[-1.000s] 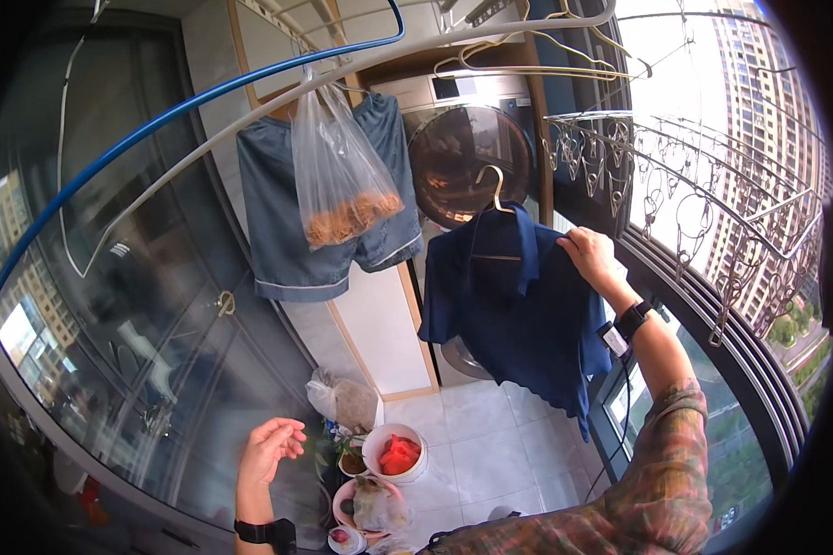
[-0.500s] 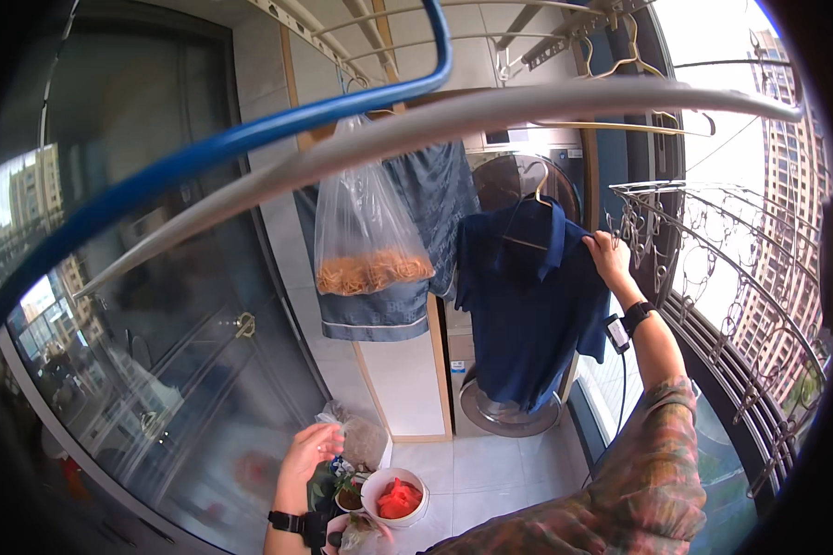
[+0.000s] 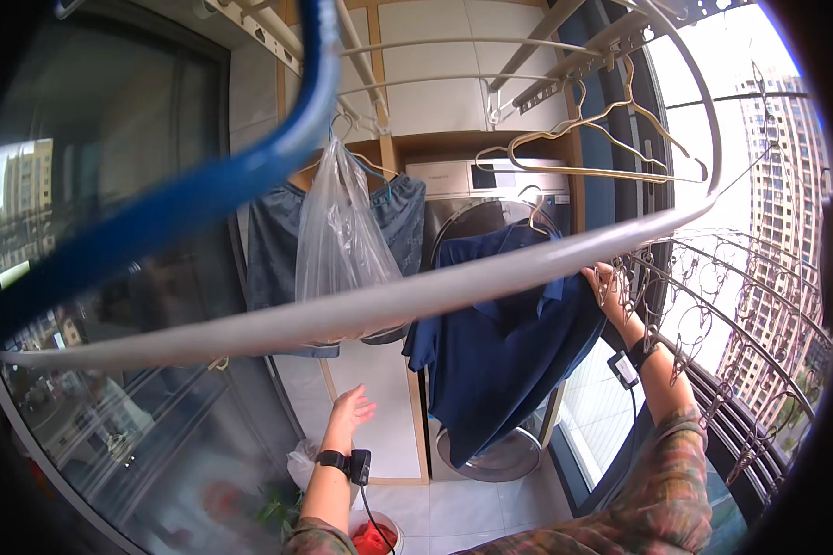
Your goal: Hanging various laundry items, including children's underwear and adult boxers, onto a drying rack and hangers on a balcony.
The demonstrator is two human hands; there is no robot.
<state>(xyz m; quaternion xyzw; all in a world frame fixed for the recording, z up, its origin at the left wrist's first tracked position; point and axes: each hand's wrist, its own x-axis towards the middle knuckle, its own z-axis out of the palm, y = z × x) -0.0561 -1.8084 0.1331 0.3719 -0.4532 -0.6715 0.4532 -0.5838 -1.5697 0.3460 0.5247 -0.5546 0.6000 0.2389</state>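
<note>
A navy short-sleeved polo shirt [image 3: 500,361] hangs on a thin hanger [image 3: 533,208] in front of the washing machine. My right hand [image 3: 607,285] pinches the shirt at its right shoulder, with the cloth slanting down to the left from there. Lower down on the left, my left hand [image 3: 350,407] is raised with its fingers apart and nothing in it. It is nearest to the pale cabinet front [image 3: 385,388]. A thick grey rod [image 3: 416,301], close to the camera, crosses in front of part of the shirt's collar and chest.
Grey-blue shorts [image 3: 273,231] and a clear plastic bag [image 3: 342,222] hang left of the shirt. Gold hangers [image 3: 611,173] hang above right, over a wire rack with clips [image 3: 703,305] by the window. A blue rod [image 3: 204,185] crosses the upper left. A bucket [image 3: 398,536] stands below.
The shirt now slants, its hem swung left, while my right hand still grips it. My left hand has moved up and right. The view has shifted, and the grey rod now crosses lower.
</note>
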